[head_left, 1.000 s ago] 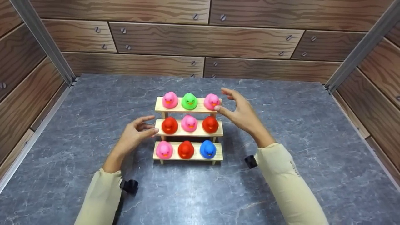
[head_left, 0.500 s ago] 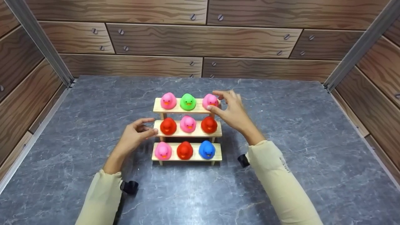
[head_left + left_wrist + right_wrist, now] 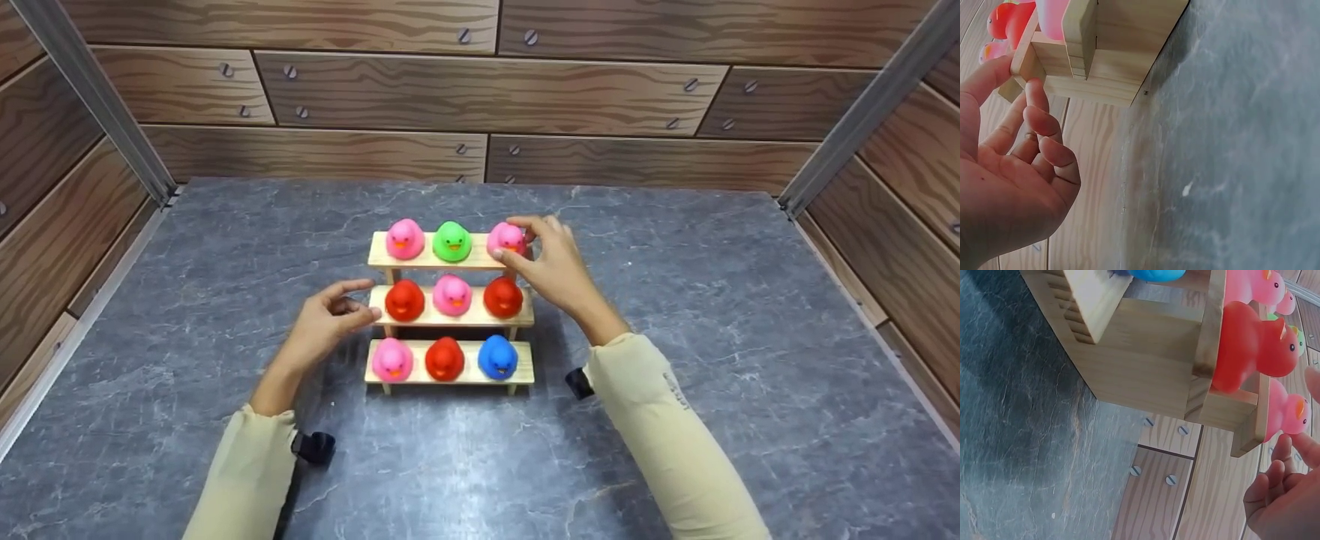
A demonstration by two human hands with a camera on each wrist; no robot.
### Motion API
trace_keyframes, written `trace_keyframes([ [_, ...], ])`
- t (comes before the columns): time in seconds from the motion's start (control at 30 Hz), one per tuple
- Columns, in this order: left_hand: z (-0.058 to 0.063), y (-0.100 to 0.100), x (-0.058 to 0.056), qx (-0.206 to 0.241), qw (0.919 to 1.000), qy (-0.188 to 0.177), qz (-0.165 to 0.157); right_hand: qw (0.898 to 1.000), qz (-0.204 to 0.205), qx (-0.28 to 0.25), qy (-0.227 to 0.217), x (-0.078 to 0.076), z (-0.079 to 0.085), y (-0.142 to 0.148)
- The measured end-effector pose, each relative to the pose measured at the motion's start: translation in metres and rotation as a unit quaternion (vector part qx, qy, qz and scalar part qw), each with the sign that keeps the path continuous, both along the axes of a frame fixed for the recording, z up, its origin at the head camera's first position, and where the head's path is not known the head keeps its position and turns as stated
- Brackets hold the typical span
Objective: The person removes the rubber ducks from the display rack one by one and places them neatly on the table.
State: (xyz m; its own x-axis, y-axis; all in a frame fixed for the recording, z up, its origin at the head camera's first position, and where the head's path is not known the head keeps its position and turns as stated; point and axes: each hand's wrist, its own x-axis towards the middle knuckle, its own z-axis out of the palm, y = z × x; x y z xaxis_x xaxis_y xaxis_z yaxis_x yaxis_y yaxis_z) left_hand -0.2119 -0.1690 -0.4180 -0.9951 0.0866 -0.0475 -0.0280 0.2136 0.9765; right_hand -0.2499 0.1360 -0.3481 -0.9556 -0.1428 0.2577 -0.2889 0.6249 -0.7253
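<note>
A three-step wooden display stand [image 3: 450, 333] carries rubber ducks in rows. My left hand [image 3: 319, 326] is at the left end of its middle step, thumb and a fingertip on the board's end in the left wrist view. My right hand [image 3: 553, 266] holds the pink duck [image 3: 505, 238] at the right of the top step, thumb in front and index finger behind. Beside it sit a green duck [image 3: 452, 241] and another pink duck [image 3: 405, 239]. On the middle step, a pink duck [image 3: 452, 295] sits between red ducks [image 3: 404, 301].
The lowest step bears a pink duck [image 3: 392, 360], a red duck [image 3: 445, 358] and a blue duck [image 3: 498, 358]. Under the stand is a grey marbled tabletop [image 3: 450, 465]. Wood-patterned panels [image 3: 480, 90] and metal posts [image 3: 840, 120] enclose the back and sides.
My right hand has moved left onto the top right pink duck, and its thumb and index finger have closed around it. The left hand stays at the middle step's end.
</note>
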Motion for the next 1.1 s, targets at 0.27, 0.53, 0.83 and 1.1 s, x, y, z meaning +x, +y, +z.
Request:
trace_keyframes([
  [0.27,-0.002,0.000,-0.002,0.014,0.9999,-0.004,-0.008,1.000,-0.008,-0.004,0.006,-0.001,-0.002,0.002],
  [0.53,-0.003,0.000,-0.001,0.005,0.9998,-0.013,-0.011,1.000,-0.011,-0.015,0.018,-0.003,-0.005,0.003],
  [0.83,0.001,0.002,-0.001,0.012,0.9997,-0.011,-0.017,0.998,-0.023,-0.054,0.015,0.000,-0.003,0.013],
  [1.1,0.002,0.000,0.001,0.007,0.9997,-0.003,-0.023,0.996,-0.029,-0.078,0.009,0.000,0.000,0.022],
])
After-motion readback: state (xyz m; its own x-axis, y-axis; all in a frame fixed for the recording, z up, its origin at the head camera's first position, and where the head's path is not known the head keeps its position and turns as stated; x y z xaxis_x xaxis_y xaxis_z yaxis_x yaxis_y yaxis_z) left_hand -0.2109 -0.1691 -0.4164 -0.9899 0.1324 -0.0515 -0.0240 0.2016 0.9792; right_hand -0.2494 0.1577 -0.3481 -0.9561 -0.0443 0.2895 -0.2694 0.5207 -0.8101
